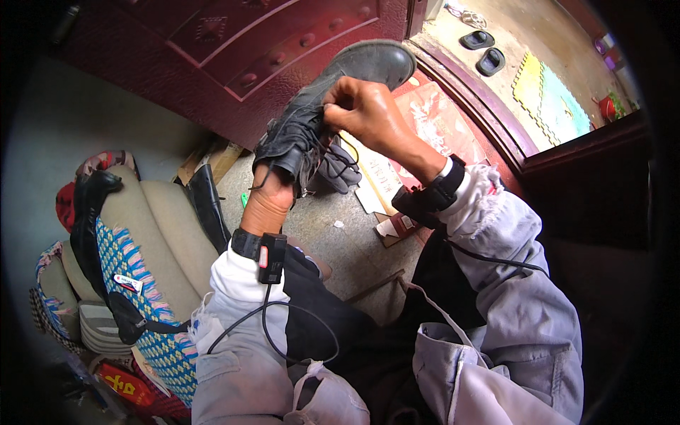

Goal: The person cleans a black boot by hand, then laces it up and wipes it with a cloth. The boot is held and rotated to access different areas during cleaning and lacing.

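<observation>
A black lace-up leather boot [311, 103] is held up in front of me, its toe pointing away to the upper right. My left hand [273, 186] reaches into or behind the boot's opening and supports it; its fingers are hidden. Loose black laces [340, 151] dangle from the boot's side. My right hand [361, 109] is against the boot's side, with thumb and forefinger pinched together. Whether anything small sits between those fingertips cannot be made out. Below the laces, a grey glove [342, 170] lies near the floor.
A maroon panelled door [297, 37] stands beyond the boot. Left is a beige sofa [154, 223] with a blue woven cover [127, 255] and a black tall boot [87, 223]. Printed cardboard [435, 122] lies by the threshold [478, 106]; black slippers [491, 61] lie outside. Cables trail from both wrists.
</observation>
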The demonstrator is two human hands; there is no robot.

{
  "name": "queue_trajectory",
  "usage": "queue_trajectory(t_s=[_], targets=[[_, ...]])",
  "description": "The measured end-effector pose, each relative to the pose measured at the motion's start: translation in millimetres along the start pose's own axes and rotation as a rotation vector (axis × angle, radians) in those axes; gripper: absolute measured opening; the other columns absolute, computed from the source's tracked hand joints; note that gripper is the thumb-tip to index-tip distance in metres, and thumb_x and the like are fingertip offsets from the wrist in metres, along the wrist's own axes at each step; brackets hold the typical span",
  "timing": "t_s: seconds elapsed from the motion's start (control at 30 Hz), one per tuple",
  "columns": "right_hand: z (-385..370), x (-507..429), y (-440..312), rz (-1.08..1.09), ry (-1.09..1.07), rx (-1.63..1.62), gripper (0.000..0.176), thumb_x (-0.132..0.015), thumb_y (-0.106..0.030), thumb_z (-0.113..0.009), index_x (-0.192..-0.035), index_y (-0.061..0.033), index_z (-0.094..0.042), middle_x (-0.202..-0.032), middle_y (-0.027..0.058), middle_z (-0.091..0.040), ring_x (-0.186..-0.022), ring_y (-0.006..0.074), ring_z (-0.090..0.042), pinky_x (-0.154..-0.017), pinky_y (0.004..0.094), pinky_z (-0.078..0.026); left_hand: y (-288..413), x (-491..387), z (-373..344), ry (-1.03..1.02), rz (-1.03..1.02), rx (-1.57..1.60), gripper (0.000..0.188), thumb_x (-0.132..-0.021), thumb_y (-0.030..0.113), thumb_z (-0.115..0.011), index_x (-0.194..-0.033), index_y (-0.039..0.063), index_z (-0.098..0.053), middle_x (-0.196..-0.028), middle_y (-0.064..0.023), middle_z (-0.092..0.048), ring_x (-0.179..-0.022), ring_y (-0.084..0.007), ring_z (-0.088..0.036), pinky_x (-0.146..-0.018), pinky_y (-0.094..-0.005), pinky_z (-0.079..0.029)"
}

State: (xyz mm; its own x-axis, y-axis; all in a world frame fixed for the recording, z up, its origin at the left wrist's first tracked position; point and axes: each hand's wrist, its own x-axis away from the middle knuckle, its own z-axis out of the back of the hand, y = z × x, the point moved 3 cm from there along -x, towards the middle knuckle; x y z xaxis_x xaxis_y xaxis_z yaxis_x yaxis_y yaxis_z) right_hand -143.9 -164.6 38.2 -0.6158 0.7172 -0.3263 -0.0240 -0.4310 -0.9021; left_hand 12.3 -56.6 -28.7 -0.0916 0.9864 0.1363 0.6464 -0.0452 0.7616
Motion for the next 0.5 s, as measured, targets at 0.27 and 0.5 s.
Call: queue_trajectory(t_s=[0.27,0.5], targets=[[4,-4,-10,0.037,-0.176,-0.09,0.023,-0.082,-0.014,-0.068,-0.096,0.0032,-0.063,-0.078,0.0113,-0.067,-0.073,0.0183,-0.067,-0.068,0.0341,-0.053,-9,3,29,-0.044,-0.04,0.108,0.04,-0.108,0.023,-0.039,-0.142,0.002,-0.047,-0.139,-0.016,-0.058,-0.126,-0.027,-0.057,-0.115,-0.0393,-0.044],[8,-7,-19,0.343,-0.219,0.224,0.03,-0.083,-0.023,-0.076,-0.099,-0.0006,-0.065,-0.09,0.0124,-0.066,-0.081,0.0284,-0.069,-0.07,0.0402,-0.054,4,5,13,-0.093,-0.097,-0.151,0.043,-0.106,0.029,-0.041,-0.14,0.004,-0.048,-0.134,-0.017,-0.058,-0.121,-0.0284,-0.06,-0.106,-0.0417,-0.051]])
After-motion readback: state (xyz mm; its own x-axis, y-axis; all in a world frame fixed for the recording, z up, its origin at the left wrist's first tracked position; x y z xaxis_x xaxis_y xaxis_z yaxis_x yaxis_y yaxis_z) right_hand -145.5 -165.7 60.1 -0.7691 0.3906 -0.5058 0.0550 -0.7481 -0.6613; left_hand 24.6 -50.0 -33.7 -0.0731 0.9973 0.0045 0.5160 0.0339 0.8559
